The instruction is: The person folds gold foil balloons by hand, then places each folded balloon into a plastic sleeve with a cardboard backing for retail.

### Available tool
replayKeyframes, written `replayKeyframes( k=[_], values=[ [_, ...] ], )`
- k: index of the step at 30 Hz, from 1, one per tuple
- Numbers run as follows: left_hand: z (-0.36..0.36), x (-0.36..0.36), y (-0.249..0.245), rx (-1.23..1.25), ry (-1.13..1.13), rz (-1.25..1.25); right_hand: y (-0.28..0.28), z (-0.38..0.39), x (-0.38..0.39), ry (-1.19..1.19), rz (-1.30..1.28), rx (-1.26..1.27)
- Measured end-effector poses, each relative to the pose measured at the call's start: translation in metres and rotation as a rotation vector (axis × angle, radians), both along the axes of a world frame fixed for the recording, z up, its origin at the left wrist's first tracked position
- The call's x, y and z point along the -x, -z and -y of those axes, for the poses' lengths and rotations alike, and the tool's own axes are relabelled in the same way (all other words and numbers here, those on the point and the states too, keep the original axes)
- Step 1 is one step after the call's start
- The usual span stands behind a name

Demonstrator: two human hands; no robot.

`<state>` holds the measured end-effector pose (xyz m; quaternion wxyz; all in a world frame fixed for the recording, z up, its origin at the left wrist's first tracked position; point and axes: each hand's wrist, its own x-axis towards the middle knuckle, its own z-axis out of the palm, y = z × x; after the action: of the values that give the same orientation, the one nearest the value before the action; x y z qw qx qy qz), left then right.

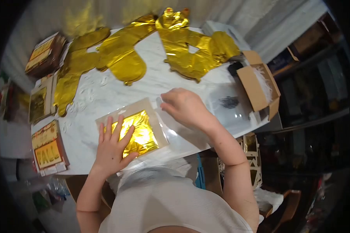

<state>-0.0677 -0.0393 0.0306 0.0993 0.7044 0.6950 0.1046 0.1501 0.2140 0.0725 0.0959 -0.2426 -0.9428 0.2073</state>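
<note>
My left hand (114, 151) lies flat, fingers spread, on a folded gold foil balloon (143, 134). The foil sits over a beige card in a clear plastic sleeve (154, 123) near the table's front edge. Just right of the sleeve's upper corner, my right hand (186, 108) is closed, thumb and fingers drawn together. A small pale, see-through piece (158, 101) shows at its fingertips; I cannot tell what it is. Clear plastic film (179, 136) with glare on it extends beneath the right forearm.
Flat gold foil balloons (124, 62) spread along the back, with another group (194, 50) to their right. Stacked packs (46, 54) and a box marked "FALL" (50, 149) line the left edge. An open cardboard box (256, 87) holds white material at right. Small clear pieces (81, 101) lie scattered.
</note>
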Motion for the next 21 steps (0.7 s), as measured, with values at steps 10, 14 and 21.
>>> replayKeyframes(
  k=[10, 14, 21],
  values=[
    [-0.005, 0.001, 0.001, -0.077, 0.023, 0.025, -0.013, -0.26, -0.301, 1.037, 0.223, -0.602],
    [-0.01, 0.006, 0.0, -0.102, 0.067, 0.066, -0.004, -0.262, -0.323, 1.024, 0.143, -0.44],
    [-0.021, -0.003, -0.029, -0.125, 0.273, 0.2, -0.023, -0.243, -0.302, 1.175, 0.218, -0.583]
  ],
)
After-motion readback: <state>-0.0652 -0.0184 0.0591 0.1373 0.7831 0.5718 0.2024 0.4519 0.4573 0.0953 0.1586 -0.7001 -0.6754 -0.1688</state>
